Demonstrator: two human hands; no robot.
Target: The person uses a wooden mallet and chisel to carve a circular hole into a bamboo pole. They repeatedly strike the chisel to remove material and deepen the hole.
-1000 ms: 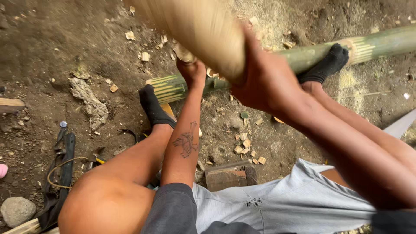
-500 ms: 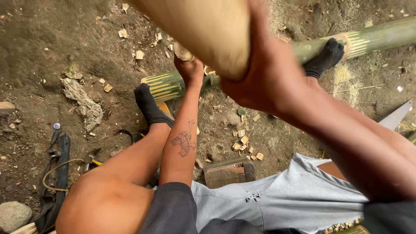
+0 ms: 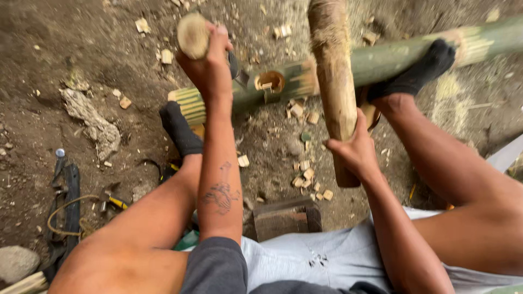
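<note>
A green bamboo pole (image 3: 381,60) lies across the dirt, with a round hole (image 3: 269,81) cut in its top. My left hand (image 3: 210,65) grips a chisel by its round wooden handle (image 3: 193,35), its dark blade set near the hole. My right hand (image 3: 357,149) holds a thick wooden mallet (image 3: 332,76) upright, its head over the pole just right of the hole. My feet in black socks (image 3: 180,128) (image 3: 417,73) rest against and on the pole.
Wood chips (image 3: 308,174) litter the dirt below the hole. A small wooden block (image 3: 286,218) sits between my legs. A dark sheath with a cord (image 3: 65,201) and a stone (image 3: 16,261) lie at the left, with a crumpled rag (image 3: 92,122) further up.
The mallet has swung away from the camera, down toward the pole. The left hand and chisel, earlier hidden behind it, now show beside the hole.
</note>
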